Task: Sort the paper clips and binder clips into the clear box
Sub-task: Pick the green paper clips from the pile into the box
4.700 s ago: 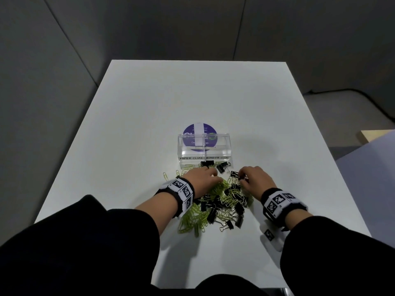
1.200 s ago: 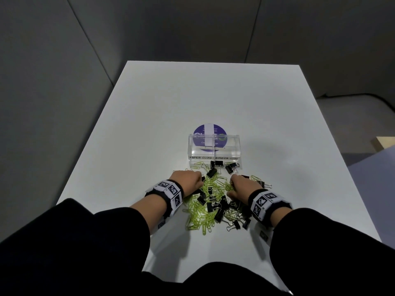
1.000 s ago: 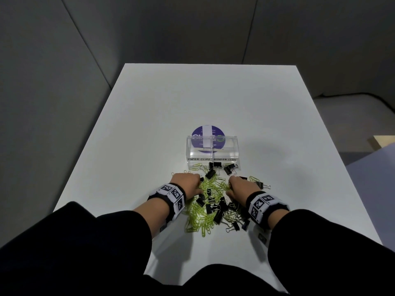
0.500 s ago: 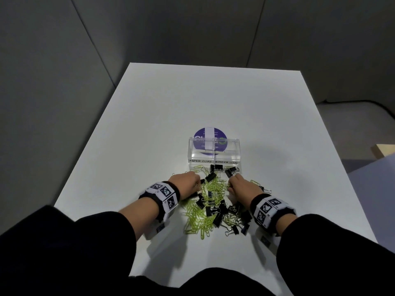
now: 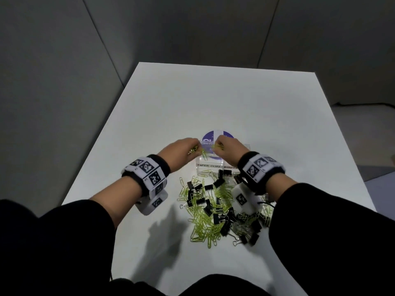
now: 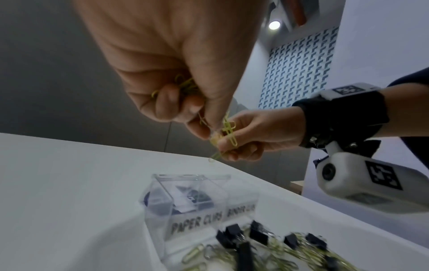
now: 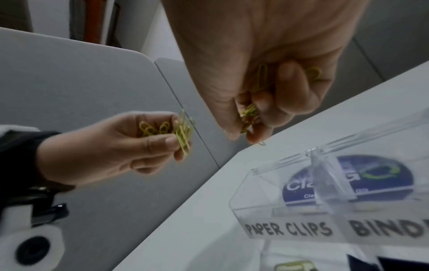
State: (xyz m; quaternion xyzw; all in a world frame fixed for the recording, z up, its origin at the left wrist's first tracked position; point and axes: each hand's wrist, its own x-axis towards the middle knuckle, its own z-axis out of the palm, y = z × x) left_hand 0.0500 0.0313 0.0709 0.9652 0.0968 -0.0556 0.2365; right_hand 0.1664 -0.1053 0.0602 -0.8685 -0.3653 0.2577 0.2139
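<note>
Paper clips (image 6: 228, 131), yellow-green: a bunch sits in each hand, held up over the clear box (image 5: 213, 165) so they can drop straight in. Left hand (image 5: 181, 153) has its fingers (image 6: 176, 102) curled round one bunch, thumb and fingertip pinching a few that hang below the tips. Right hand (image 5: 227, 150) is the same, fingers (image 7: 285, 82) curled tight on a wad of clips w/ one or two poking out under the tips. Fingertips of both hands are close together, almost touching, above the box's left compartment, the one labelled PAPER CLIPS. Judgement: both hands aim at that side bc the label matches, and the pinch is kept tight so nothing falls early or into the wrong side.

The box looks empty in both compartments from the wrist views. A divider splits it, and the right half is labelled BIND..., rest cut off. A purple round sticker (image 7: 380, 176) shows through the clear bottom.

Below the wrists, on the near side of the box, lies the mixed pile (image 5: 215, 208): more yellow-green clips tangled w/ black binder clips (image 5: 208, 210) on the white table (image 5: 213, 99). A few loose ones touch the box's front wall.

Judgement: sorting is early, most of the pile is untouched. Next is opening the fingers over the left compartment. Risk: clips hooked together may snag on the fingertips or bounce over the divider.
</note>
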